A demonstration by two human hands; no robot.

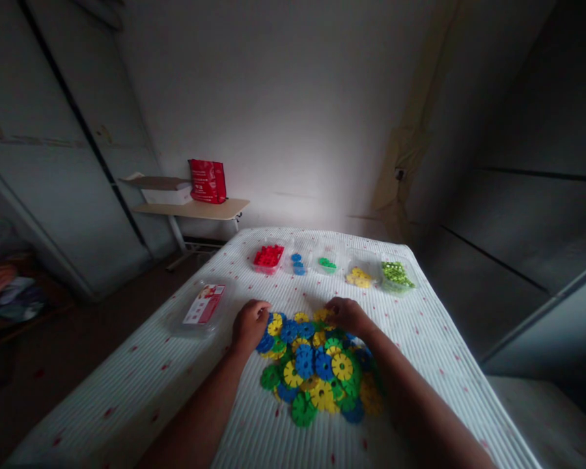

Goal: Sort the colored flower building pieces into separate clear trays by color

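A heap of notched plastic connector discs (323, 366) in blue, yellow and green lies on the striped cloth in front of me. At the heap's upper left edge is my left hand (251, 324), its fingers curled closed beside blue and yellow discs. What those fingers hold, if anything, is hidden. My right hand (349, 314) reaches over the far right of the heap, fingers bent together at a yellow disc (322, 314). My right forearm covers part of the heap's right side.
Along the far side stand clear tubs of red pieces (268, 256), blue discs (297, 264), green discs (327, 263), yellow discs (359, 277) and light green pieces (395, 275). A labelled clear plastic container (204, 306) lies left. Behind, a side table (200, 210) bears a red bag (208, 181).
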